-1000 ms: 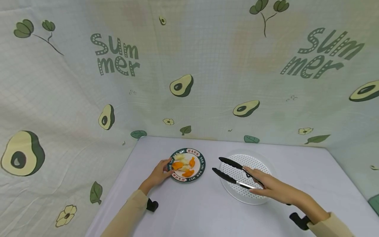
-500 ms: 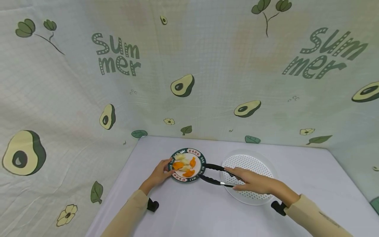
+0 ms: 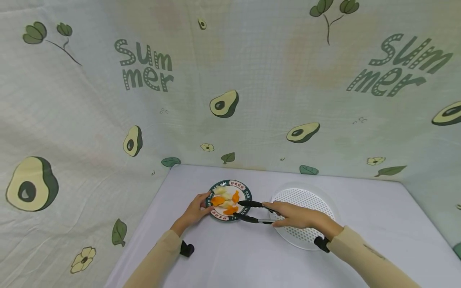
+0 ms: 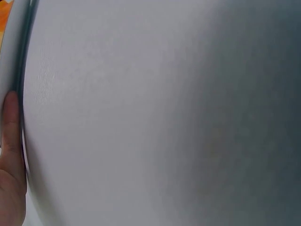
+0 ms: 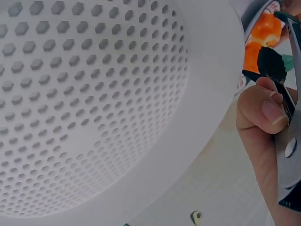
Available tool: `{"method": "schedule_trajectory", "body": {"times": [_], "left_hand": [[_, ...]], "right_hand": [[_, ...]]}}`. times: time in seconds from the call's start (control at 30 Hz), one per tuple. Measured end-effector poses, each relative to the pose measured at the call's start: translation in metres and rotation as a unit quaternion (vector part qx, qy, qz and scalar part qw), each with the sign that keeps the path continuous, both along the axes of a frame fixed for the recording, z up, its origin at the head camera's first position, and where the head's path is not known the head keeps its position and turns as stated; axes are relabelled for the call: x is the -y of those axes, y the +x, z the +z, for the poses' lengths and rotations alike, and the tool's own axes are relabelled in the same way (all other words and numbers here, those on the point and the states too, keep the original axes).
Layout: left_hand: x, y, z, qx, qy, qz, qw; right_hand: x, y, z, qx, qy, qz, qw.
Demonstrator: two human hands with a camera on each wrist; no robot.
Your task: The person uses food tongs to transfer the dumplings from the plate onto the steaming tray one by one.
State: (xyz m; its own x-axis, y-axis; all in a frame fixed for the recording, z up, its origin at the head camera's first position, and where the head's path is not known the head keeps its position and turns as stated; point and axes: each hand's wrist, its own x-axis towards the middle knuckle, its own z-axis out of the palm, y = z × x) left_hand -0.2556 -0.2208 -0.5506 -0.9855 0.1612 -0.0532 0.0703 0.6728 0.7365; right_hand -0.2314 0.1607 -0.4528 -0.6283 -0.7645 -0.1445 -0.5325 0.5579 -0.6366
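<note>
A round plate (image 3: pixel 248 195) with a dark green lettered rim lies left of centre. My left hand (image 3: pixel 194 210) holds its left edge, the thumb (image 4: pixel 11 117) lying along the rim in the left wrist view. Several orange dumpling-shaped pieces (image 3: pixel 218 201) and pale yellow ones (image 3: pixel 220 190) rest on the plate. From the right, my right hand (image 3: pixel 293 215) grips a pair of black-tipped metal tongs (image 3: pixel 251 204). Their spread tips are over the plate's right side, by the orange pieces there. Whether they touch a piece, I cannot tell.
A white perforated round tray (image 3: pixel 306 196) sits right of the plate, partly under my right hand and forearm. A pale cloth covers the table (image 3: pixel 223 256). Behind it hangs a curtain (image 3: pixel 259 132) printed with avocados.
My right hand has moved left with the tongs, from over the white tray to the plate's right side. The left hand stays on the plate's edge.
</note>
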Motion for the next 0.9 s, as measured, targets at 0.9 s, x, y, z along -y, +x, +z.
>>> {"method": "schedule_trajectory", "body": {"times": [0.9], "left_hand": [[0.001, 0.0, -0.004, -0.011, 0.016, -0.003, 0.9998]], "right_hand": [[0.027, -0.019, -0.009, 0.018, 0.05, 0.009, 0.9985]]}}
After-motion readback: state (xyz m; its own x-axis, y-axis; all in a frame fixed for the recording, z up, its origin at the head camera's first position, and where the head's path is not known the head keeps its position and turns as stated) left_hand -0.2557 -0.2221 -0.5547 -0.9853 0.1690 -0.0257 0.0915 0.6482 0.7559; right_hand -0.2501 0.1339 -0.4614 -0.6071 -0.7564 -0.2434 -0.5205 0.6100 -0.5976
